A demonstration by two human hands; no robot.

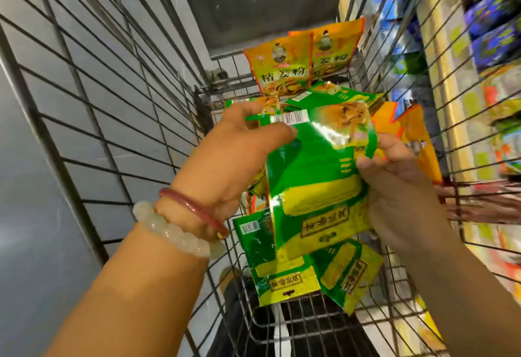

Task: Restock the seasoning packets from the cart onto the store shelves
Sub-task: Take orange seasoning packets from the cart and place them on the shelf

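Observation:
Inside the wire cart (118,119) lie several seasoning packets. My left hand (239,153) and my right hand (400,187) both grip a stack of green-and-yellow packets (315,176) held above the cart's floor. The left hand pinches the stack's upper left near a barcode; the right hand holds its right edge. More green packets (284,280) lie below the stack. Two orange packets (284,71) stand at the cart's far end, and another orange packet (417,136) leans against the right side.
Store shelves (485,54) packed with colourful goods run along the right, beyond the cart's wire wall. Grey floor shows through the left wall of the cart. Two bracelets sit on my left wrist (186,224).

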